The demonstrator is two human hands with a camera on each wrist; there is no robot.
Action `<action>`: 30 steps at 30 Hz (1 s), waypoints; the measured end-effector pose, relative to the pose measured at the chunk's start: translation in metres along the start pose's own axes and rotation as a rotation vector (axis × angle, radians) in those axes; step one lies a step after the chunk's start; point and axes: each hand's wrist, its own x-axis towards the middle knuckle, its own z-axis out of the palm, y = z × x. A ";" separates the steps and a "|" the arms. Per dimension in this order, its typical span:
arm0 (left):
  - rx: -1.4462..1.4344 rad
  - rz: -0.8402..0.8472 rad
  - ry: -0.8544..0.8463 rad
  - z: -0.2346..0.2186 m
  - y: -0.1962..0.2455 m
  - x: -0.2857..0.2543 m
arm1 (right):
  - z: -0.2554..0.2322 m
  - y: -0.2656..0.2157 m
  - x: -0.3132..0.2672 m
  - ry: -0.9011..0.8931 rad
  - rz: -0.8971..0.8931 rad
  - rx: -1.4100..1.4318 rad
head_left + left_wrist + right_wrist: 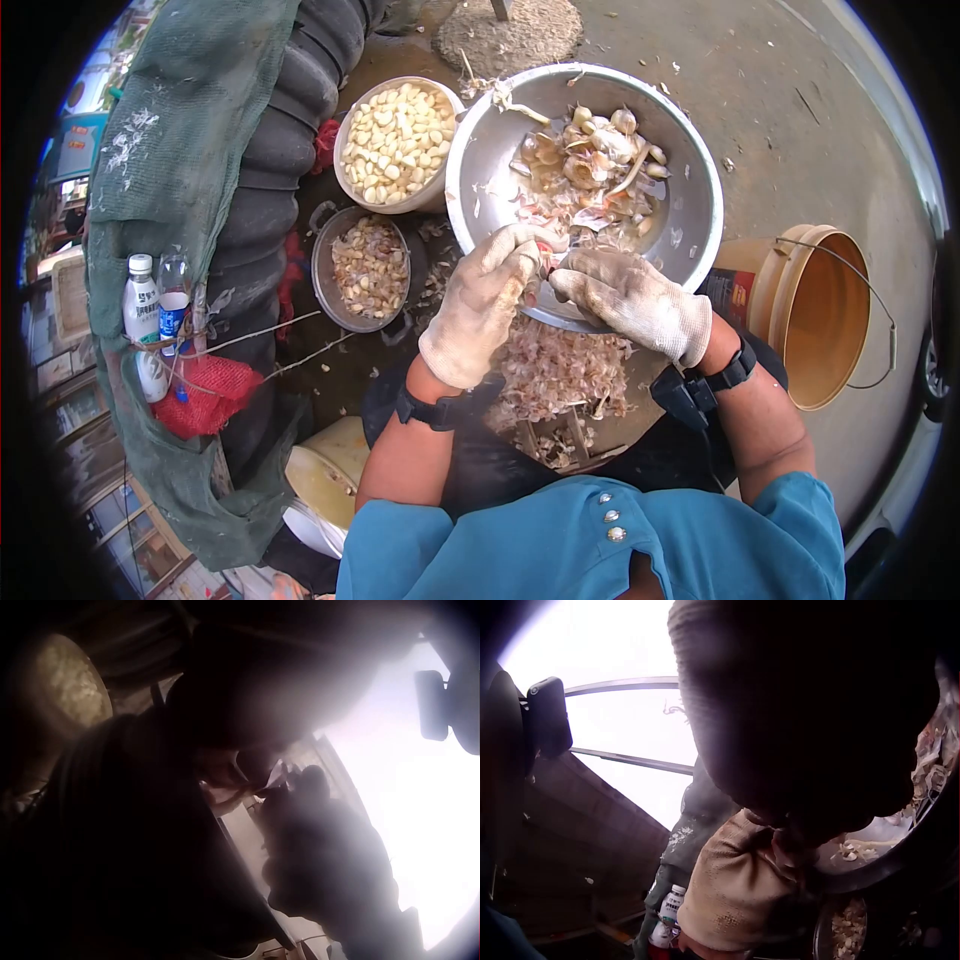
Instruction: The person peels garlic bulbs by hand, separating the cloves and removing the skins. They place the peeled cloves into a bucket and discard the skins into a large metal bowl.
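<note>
Both hands wear off-white gloves and meet over the near rim of a wide metal basin. A small reddish-skinned garlic piece is between them. My left hand grips it with curled fingers and thumb. From the other side my right hand pinches at it, thumb and fingers bent. Garlic bulbs, stalks and loose skins lie in the basin. In the left wrist view a pale skin flake shows by the dark fingertips; the right wrist view is mostly blocked by the dark glove.
Left of the basin stand a tub of peeled cloves and a smaller pot of cloves. Skins are heaped below the hands. An orange-tan bucket lies tipped at right; bottles and a red net are at left.
</note>
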 end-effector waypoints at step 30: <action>-0.159 -0.113 0.053 0.006 0.007 0.000 | -0.002 -0.015 0.011 0.239 0.284 0.614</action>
